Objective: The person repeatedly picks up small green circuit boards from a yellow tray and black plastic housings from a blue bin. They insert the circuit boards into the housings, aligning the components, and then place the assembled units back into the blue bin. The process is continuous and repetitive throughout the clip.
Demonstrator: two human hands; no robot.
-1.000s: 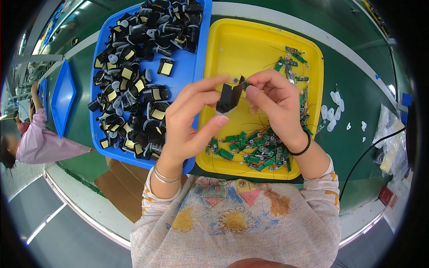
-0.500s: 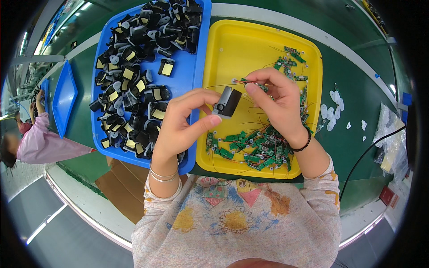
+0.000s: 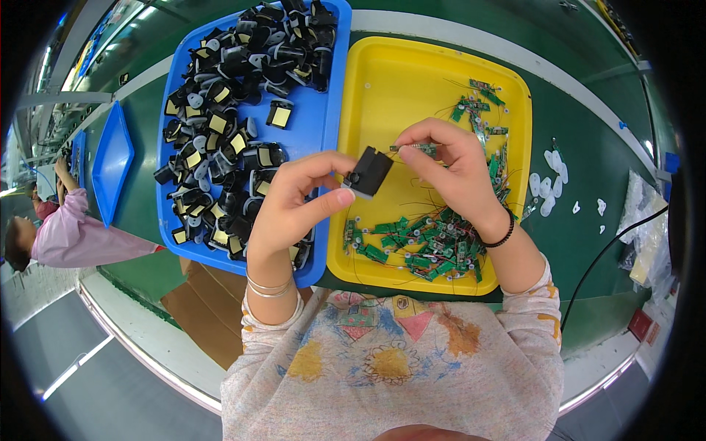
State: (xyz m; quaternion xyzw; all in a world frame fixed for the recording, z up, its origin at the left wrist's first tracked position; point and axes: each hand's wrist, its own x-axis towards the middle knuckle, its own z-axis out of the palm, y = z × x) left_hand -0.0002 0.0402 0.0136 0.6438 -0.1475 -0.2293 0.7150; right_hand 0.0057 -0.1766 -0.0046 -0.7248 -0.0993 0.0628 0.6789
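Note:
Between the thumb and fingers of my left hand [image 3: 298, 198] is a small black plastic housing [image 3: 370, 173], tilted, with a round knob on its side. My right hand [image 3: 460, 169] pinches a small green circuit board [image 3: 421, 149] with thin wires, close to the housing's upper right edge. Whether the wires touch the housing I cannot tell. Both hands are above the yellow tray [image 3: 368, 81], where many more wired green boards [image 3: 441, 242] lie heaped at the near side. To the left, the blue tray [image 3: 312, 136] holds a pile of similar black housings [image 3: 243, 66] with pale yellow pads.
Translucent white plastic pieces [image 3: 546, 184] lie on the green table right of the yellow tray. Farther right are a clear plastic bag [image 3: 640, 228] and a black cable [image 3: 596, 261]. At far left a person in pink [image 3: 88, 235] works beside another blue tray [image 3: 114, 165].
The black housing has turned in my left hand and shows a broader black face. My right hand has brought the board slightly left and down, nearer the housing.

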